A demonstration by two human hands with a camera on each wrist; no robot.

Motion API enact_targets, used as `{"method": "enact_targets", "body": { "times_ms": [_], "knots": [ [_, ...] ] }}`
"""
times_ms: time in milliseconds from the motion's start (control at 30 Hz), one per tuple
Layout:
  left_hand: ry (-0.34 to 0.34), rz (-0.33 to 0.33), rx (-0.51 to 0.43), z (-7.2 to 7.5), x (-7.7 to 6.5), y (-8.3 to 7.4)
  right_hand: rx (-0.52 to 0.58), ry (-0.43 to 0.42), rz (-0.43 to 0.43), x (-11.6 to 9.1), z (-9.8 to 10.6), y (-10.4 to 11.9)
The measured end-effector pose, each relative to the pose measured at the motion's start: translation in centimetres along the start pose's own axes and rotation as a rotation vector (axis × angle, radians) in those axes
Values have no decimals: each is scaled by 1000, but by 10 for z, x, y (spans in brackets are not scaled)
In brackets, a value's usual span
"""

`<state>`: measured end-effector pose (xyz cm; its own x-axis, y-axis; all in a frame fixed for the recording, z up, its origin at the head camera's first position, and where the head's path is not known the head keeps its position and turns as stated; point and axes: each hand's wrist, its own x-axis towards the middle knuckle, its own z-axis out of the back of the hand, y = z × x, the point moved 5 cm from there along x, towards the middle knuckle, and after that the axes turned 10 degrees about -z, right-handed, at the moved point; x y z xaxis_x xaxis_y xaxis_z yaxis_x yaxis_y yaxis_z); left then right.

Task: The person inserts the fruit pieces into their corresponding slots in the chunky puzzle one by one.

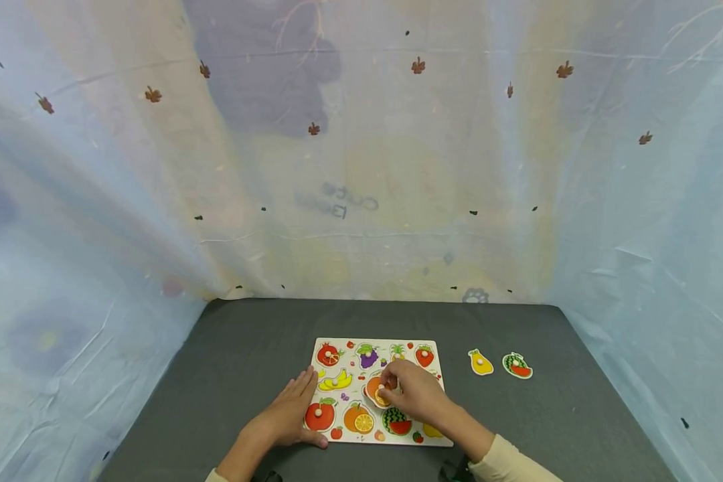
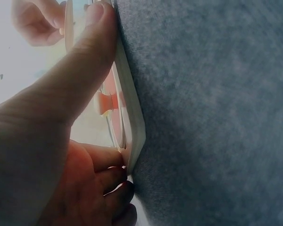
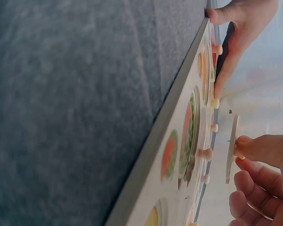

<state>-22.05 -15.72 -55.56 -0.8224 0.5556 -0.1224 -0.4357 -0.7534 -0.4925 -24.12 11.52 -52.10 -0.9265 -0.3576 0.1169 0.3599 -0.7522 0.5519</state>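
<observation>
A white fruit knob puzzle board [image 1: 370, 438] lies on the dark table. My right hand [image 1: 418, 391] pinches the small knob of an orange puzzle piece [image 1: 375, 390] above the board's middle. Edge-on in the right wrist view, that piece [image 3: 232, 150] is clear of the board, between thumb and fingertips. My left hand [image 1: 286, 412] rests at the board's left front corner, fingers extended along the left edge and thumb at the front edge. Close to it are the red apple [image 1: 319, 416] and the orange picture [image 1: 358, 418]. The right hand covers part of the pineapple [image 1: 397, 351].
Right of the board, a yellow pear piece [image 1: 480, 362] and a watermelon piece [image 1: 517, 365] lie on the dark table [image 1: 578, 415]. Printed pale curtains [image 1: 373, 167] hang behind and along both sides. Bananas [image 1: 335, 381], grapes [image 1: 367, 356] and a strawberry [image 1: 424, 355] show on the board.
</observation>
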Motion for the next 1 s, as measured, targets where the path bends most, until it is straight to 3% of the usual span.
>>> {"method": "enact_targets", "body": {
  "times_ms": [233, 433, 700, 1000],
  "knots": [
    [-6, -12, 7, 2, 0, -2, -6, 21, 2, 0, -6, 5],
    [8, 21, 16, 0, 1, 0, -16, 60, 21, -1, -16, 9],
    [-15, -10, -2, 0, 0, -1, -47, 77, 109, -4, -25, 21],
    [-10, -15, -4, 0, -1, -1, -69, 129, 84, -2, -35, 30]
  ]
}}
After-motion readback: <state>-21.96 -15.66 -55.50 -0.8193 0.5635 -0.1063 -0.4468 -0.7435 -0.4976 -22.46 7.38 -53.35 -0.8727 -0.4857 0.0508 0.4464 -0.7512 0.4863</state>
